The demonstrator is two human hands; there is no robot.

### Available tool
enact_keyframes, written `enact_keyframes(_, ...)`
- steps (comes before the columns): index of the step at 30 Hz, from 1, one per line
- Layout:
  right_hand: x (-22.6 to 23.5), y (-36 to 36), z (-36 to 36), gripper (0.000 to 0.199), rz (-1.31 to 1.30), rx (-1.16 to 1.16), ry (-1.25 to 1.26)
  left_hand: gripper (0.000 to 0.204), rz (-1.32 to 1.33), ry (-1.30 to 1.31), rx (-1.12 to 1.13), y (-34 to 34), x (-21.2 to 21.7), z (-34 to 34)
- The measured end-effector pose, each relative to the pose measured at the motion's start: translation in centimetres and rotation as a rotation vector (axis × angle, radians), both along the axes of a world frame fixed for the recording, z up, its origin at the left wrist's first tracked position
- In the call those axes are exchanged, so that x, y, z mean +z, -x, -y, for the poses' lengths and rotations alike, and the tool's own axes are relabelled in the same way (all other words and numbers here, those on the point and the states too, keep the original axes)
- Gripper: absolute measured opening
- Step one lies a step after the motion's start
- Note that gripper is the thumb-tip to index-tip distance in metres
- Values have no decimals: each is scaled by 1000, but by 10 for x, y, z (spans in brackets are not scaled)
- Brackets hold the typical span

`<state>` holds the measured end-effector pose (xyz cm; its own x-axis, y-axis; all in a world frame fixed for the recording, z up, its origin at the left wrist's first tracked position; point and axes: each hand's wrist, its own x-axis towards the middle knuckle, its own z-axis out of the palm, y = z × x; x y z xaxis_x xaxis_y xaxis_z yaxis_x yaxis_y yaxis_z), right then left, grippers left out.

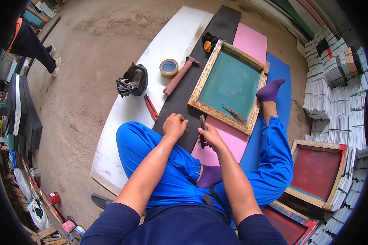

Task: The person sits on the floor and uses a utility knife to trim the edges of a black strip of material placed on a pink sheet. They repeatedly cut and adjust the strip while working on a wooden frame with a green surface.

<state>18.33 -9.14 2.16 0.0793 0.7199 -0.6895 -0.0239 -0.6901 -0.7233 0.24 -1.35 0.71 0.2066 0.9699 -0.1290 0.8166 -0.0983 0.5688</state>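
Note:
My right hand point(212, 137) is closed around dark pliers point(202, 121), the head pointing away from me. My left hand point(175, 125) is closed beside it with fingertips together; whatever they pinch is too small to make out. Just beyond my hands, a wooden frame with a green screen point(233, 77) lies across the coloured boards. On its screen rests a thin red-handled tool point(234, 112), perhaps a screwdriver. A hammer point(180, 76) with a wrapped handle lies to the left of the frame. Nearer to my left hand is a red utility knife point(151, 108).
A roll of brown tape point(169, 68) and a black plastic bag point(133, 80) sit on the white board point(110, 155). Stacked bundles point(339, 98) line the right side, with a red-screened frame point(319, 171) against them. Another person's leg point(34, 45) shows at upper left.

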Motion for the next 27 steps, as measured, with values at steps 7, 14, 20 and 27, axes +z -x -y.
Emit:
enact_keyframes(7, 6, -42, -17, 26, 201, -16, 89, 21, 48, -228, -193, -11, -7, 4)
enact_keyframes(14, -1, -55, -31, 26, 240, 124, 173, 19, 72, -180, -194, -14, -5, 3)
enact_keyframes(20, 20, -51, -46, 28, 270, 145, 251, 20, 94, -159, -213, -17, -4, 1)
enact_keyframes(27, 8, -40, -40, 29, 416, 92, 204, 19, 140, -189, -218, -23, -4, -2)
